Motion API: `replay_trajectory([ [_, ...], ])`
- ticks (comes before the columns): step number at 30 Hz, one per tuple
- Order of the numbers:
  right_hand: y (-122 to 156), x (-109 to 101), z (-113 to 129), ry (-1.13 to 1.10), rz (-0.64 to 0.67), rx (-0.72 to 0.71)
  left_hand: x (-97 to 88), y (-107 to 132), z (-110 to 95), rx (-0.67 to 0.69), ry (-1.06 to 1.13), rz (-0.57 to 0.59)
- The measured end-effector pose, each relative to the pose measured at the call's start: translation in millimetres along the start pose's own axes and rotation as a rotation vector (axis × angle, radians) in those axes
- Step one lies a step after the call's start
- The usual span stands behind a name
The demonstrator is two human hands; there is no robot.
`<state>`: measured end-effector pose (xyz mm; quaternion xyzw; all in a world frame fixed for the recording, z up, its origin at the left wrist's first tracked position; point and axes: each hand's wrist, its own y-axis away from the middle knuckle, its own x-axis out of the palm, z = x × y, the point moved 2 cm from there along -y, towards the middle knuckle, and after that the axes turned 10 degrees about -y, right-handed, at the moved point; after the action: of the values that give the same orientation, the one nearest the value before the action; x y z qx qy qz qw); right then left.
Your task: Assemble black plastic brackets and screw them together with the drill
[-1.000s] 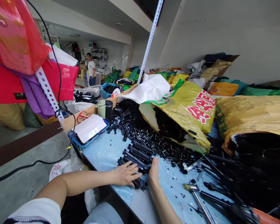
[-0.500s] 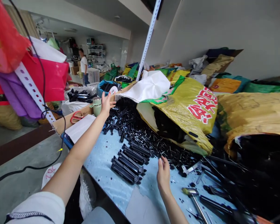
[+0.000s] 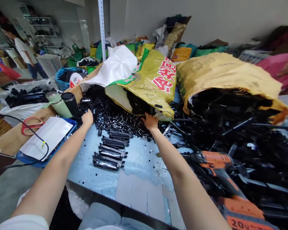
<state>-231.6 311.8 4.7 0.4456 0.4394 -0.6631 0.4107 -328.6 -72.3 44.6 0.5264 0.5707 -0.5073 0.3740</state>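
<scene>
My left hand [image 3: 87, 118] is at the left end of a heap of black plastic parts [image 3: 105, 107], beside the black cup [image 3: 70, 103]. Its fingers are curled in; whatever they grip is too small or hidden to make out. At the mouth of the yellow bag [image 3: 144, 91], my right hand [image 3: 150, 122] reaches over small black pieces and metal pins [image 3: 127, 123]. Its fingers are apart, with nothing visible held. Between my forearms, several long black assemblies [image 3: 109, 161] lie in a row on the blue tabletop [image 3: 139, 159].
A green flask [image 3: 59, 103], red scissors [image 3: 32, 125] and white paper [image 3: 46, 137] are at the left. An orange power drill [image 3: 218, 159] lies right, before a tan sack [image 3: 230, 70] spilling black parts. A person [image 3: 26, 52] is in the far left background.
The view has swung right. My left hand has come down from beside the green flask to the black parts. My right hand has moved forward to the yellow bag's mouth.
</scene>
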Motion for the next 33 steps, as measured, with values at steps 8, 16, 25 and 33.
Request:
replay_trajectory([
  [8,24.5,-6.9,17.2,-0.015,-0.086,-0.07,-48.0,116.2,-49.9,0.388,0.014,-0.092],
  [16,26.6,-24.6,53.3,-0.021,0.017,-0.237,-71.1,303.9,-83.8,1.113,0.188,0.194],
  [25,-47.8,-31.4,76.6,0.0,0.192,-0.277,-103.8,313.0,-82.2,1.198,-0.291,0.389],
  [33,67.8,-75.8,81.3,-0.128,0.098,-0.598,-52.1,330.3,-79.2,0.969,-0.332,0.38],
])
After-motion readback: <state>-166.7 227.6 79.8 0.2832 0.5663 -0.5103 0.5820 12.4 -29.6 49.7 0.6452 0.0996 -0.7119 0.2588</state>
